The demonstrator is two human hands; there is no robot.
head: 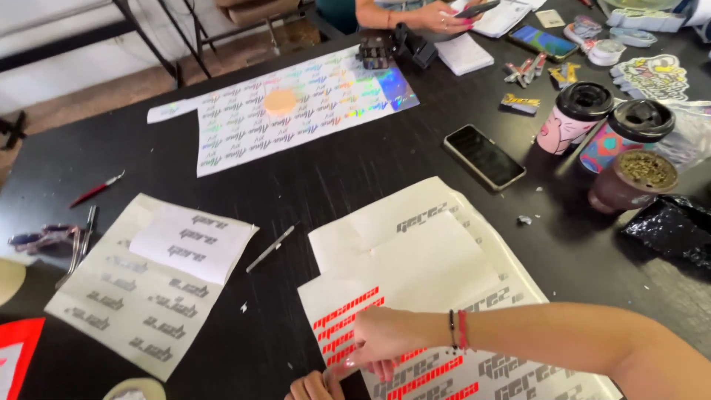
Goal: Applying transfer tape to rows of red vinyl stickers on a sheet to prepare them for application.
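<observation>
My right hand [385,337] reaches in from the right, a dark and a red band on its wrist. Its fingertips pinch at the lower left edge of a white sticker sheet [511,367] printed with red and grey lettering. My left hand [315,385] is half cut off by the bottom edge. Its fingers are curled on the same edge of the sheet, touching the right fingertips. More white sheets [415,252] lie fanned out under and behind this one.
On the black table [355,185] lie a metal craft knife [270,248], a grey-lettered sheet [148,281], a holographic sheet [296,111] under an orange disc [280,101], a phone [484,156], lidded cups [574,117] and an open jar [633,180]. Another person's hand [437,16] is at the far edge.
</observation>
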